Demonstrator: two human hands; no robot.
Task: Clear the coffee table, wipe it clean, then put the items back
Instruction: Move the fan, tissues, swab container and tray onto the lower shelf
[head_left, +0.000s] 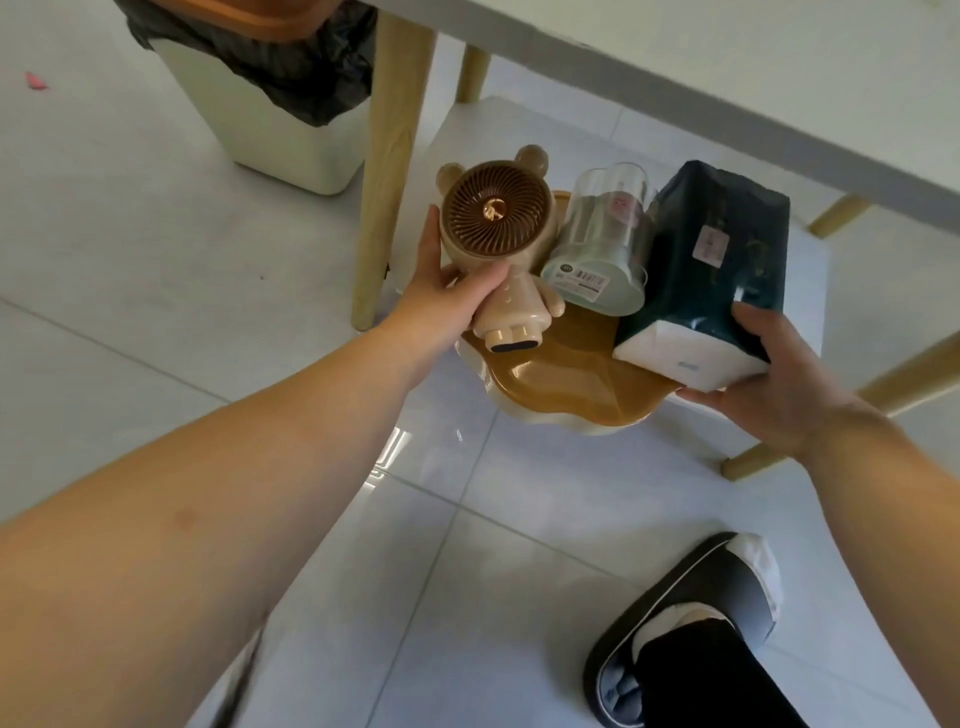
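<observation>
Pale tiled floor (156, 260) under white table (727, 62)

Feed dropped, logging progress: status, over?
Left hand holds bear fan. Right hand grips tissue pack. Cup lying on tray, under the table.

Home, living-room sort of space. Glossy pale floor tiles (519, 519) with grout lines. Low white desk (727, 78) on slim light-wood legs (387, 171), lower shelf beneath. Cream waste bin (270, 135) with black liner and orange rim beside desk leg. Household clutter: bear-shaped mini fan (498, 228), clear cup (602, 239), dark green tissue pack (711, 280), brown tray (571, 384). Foot in dark indoor slipper (685, 623) over white sock.
</observation>
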